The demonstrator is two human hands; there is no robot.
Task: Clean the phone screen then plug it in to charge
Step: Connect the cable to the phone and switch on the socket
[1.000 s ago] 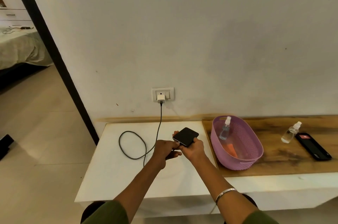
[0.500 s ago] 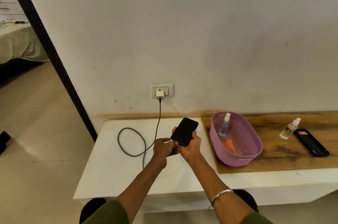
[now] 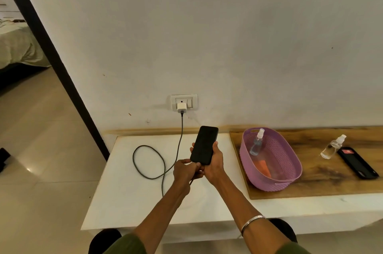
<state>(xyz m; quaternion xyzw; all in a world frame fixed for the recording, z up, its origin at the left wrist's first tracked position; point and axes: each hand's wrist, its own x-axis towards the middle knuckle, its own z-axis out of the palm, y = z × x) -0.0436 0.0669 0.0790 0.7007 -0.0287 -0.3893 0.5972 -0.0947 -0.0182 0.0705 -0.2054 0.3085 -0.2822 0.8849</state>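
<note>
A black phone (image 3: 204, 145) with a dark screen is held upright and tilted in my right hand (image 3: 214, 167), which grips its lower half from behind. My left hand (image 3: 185, 170) pinches the plug end of the grey charging cable (image 3: 163, 167) right at the phone's bottom edge; the connector itself is hidden by my fingers. The cable loops on the white tabletop (image 3: 128, 191) and runs up to a white charger (image 3: 182, 108) plugged into the wall socket (image 3: 184, 102).
A purple basket (image 3: 290, 180) holding a spray bottle (image 3: 257, 142) and an orange cloth (image 3: 264, 167) stands on the wooden board (image 3: 331, 175) to the right. Farther right lie a second spray bottle (image 3: 332, 147) and a black phone case (image 3: 357, 162).
The phone has been tipped up from nearly flat to upright, screen toward me. Both hands stayed together at its bottom edge, and the view has shifted slightly.
</note>
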